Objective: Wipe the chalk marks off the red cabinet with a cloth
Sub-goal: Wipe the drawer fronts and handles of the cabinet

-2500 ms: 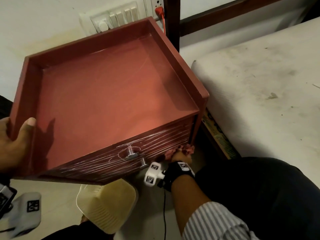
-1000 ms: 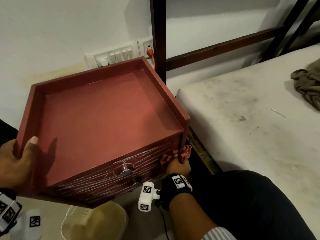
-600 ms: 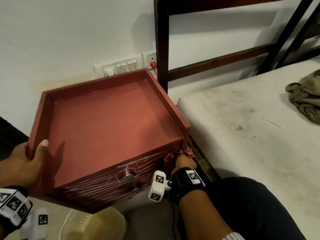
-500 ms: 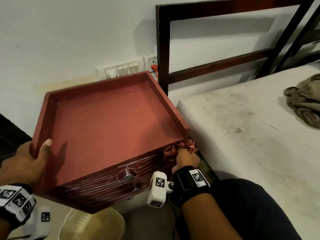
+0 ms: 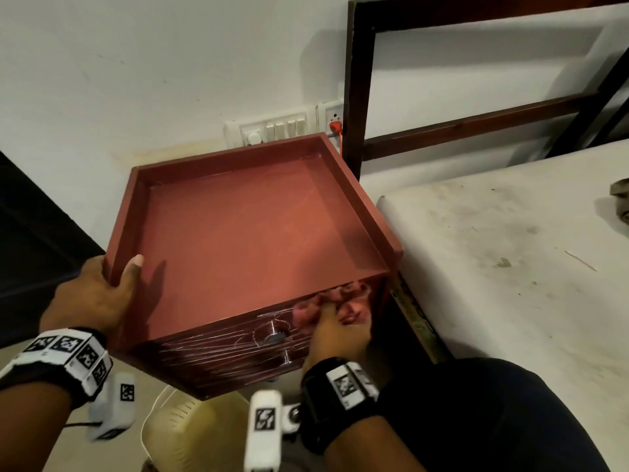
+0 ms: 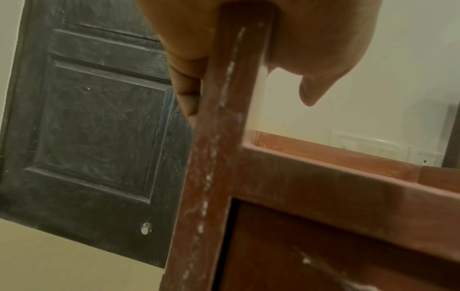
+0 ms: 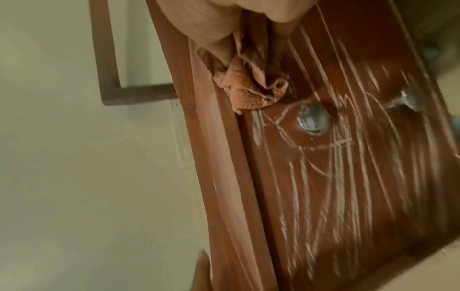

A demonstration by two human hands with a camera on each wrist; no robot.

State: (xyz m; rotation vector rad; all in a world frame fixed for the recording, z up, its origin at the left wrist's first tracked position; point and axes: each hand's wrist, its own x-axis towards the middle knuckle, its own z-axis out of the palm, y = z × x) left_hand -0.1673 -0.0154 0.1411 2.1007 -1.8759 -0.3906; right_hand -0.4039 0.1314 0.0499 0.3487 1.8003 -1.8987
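The red cabinet (image 5: 245, 233) is tilted toward me, its rimmed top in full view. White chalk marks (image 5: 218, 349) streak its front, and in the right wrist view the chalk marks (image 7: 348, 177) run around a round metal lock (image 7: 312, 121). My left hand (image 5: 98, 291) grips the cabinet's left rim (image 6: 224, 137), thumb over the edge. My right hand (image 5: 335, 330) holds a bunched pink cloth (image 5: 340, 301) against the upper right of the front, and the cloth (image 7: 251, 86) lies just beside the lock.
A bare stained mattress (image 5: 510, 267) on a dark bed frame (image 5: 354, 97) stands close on the right. A switch panel (image 5: 282, 129) sits on the wall behind. A cream plastic object (image 5: 190, 424) lies on the floor under the cabinet. A dark door (image 6: 94, 118) is at left.
My right hand has carried the cloth from the lower right corner of the front up to its top edge and leftward toward the lock. My left hand stays on the rim.
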